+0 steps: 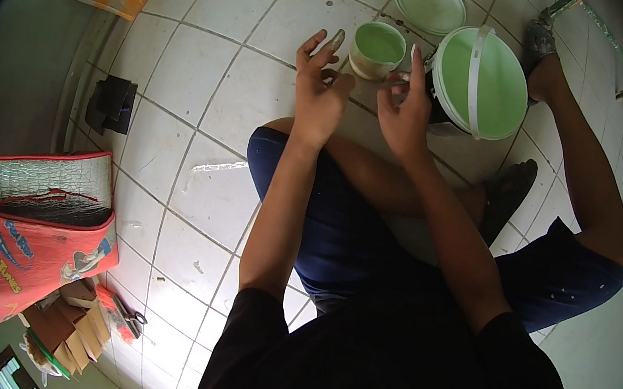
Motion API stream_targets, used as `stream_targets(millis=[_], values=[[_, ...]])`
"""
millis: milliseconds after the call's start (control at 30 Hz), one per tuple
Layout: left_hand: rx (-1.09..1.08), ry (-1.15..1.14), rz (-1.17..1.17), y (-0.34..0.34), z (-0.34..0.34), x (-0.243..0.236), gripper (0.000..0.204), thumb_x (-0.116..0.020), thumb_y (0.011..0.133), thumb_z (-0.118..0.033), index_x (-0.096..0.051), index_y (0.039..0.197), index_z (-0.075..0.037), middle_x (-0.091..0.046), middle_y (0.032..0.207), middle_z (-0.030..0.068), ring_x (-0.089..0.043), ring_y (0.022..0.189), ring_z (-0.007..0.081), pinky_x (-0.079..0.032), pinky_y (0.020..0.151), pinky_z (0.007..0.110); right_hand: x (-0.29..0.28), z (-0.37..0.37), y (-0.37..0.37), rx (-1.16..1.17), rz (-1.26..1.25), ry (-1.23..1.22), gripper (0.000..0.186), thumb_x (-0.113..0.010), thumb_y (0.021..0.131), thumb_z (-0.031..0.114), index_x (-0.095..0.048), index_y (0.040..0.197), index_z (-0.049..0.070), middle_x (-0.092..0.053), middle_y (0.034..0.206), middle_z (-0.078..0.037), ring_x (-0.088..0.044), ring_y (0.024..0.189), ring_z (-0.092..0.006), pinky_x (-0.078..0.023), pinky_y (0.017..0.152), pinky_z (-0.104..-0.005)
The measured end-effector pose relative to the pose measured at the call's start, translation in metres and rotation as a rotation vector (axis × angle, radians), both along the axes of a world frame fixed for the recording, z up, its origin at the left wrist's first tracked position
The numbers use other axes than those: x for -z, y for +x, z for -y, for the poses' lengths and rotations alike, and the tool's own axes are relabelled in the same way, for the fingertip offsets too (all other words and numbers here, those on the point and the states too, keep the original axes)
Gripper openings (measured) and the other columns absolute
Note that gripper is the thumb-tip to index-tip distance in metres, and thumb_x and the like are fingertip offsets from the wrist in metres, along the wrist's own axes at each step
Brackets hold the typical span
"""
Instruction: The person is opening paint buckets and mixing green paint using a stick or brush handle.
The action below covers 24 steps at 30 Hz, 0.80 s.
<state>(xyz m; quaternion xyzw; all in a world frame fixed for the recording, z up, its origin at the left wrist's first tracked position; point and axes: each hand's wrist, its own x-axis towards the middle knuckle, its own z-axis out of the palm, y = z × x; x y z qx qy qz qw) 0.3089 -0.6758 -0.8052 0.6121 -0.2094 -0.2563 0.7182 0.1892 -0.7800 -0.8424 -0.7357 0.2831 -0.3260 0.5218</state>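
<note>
the person's left hand is raised with fingers loosely spread, holding nothing visible; the right hand has its index finger extended, and whether it grips anything cannot be told. just beyond and between them stands a small tub of green paint, left of a larger bucket, on the tiled floor. a round lid lies farther off.
</note>
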Motion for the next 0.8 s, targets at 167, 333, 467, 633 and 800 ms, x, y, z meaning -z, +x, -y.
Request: stream_targets(millis=[167, 333, 467, 633, 800], values=[[-0.072, 0.329, 0.636, 0.001, 0.003, -0.003, 0.07, -0.073, 0.076, -0.004, -0.052, 0.143, 0.001, -0.038, 0.147, 0.0217, -0.055, 0.117, 0.0287, -0.052, 0.092, 0.038, -0.011, 0.0, 0.006, 0.085, -0.465, -0.629, 0.093, -0.069, 0.091, 0.01, -0.007, 0.161, 0.004, -0.059, 0.11, -0.027, -0.067, 0.081, -0.0398, -0.058, 0.066, -0.0437], [0.279, 0.551, 0.603, 0.032, 0.015, -0.002, 0.138, -0.093, 0.059, -0.012, -0.001, 0.162, -0.009, -0.028, 0.156, 0.0273, -0.044, 0.139, 0.041, -0.046, 0.11, 0.046, -0.006, 0.006, 0.01, 0.069, -0.516, -0.607, 0.092, -0.064, 0.096, 0.014, 0.001, 0.159, 0.001, -0.058, 0.117, -0.031, -0.067, 0.092, -0.0454, -0.059, 0.073, -0.0473], [0.521, 0.693, 0.496, 0.052, 0.037, -0.014, 0.144, -0.093, 0.056, -0.011, 0.006, 0.16, -0.005, -0.034, 0.154, 0.0274, -0.043, 0.14, 0.0415, -0.044, 0.114, 0.043, 0.006, 0.009, 0.01, 0.118, -0.447, -0.713, 0.093, -0.066, 0.095, 0.014, 0.0, 0.159, 0.0, -0.059, 0.114, -0.03, -0.068, 0.086, -0.0448, -0.059, 0.07, -0.0475], [0.428, 0.445, 0.508, 0.06, 0.043, 0.01, 0.151, -0.101, 0.051, -0.028, 0.001, 0.16, -0.003, -0.036, 0.155, 0.0272, -0.043, 0.141, 0.0388, -0.047, 0.111, 0.049, 0.006, 0.007, 0.01, 0.062, -0.619, -0.723, 0.09, -0.065, 0.095, 0.013, -0.003, 0.159, -0.002, -0.061, 0.106, -0.029, -0.069, 0.083, -0.043, -0.059, 0.067, -0.0454], [0.389, 0.435, 0.451, 0.056, 0.048, 0.011, 0.145, -0.1, 0.048, -0.02, -0.009, 0.16, -0.006, -0.041, 0.153, 0.0246, -0.047, 0.139, 0.0352, -0.044, 0.115, 0.043, -0.01, 0.015, 0.01, 0.1, -0.769, -1.067, 0.08, -0.065, 0.084, 0.004, -0.027, 0.152, -0.012, -0.062, 0.086, -0.017, -0.066, 0.056, -0.0194, -0.055, 0.046, -0.0295]])
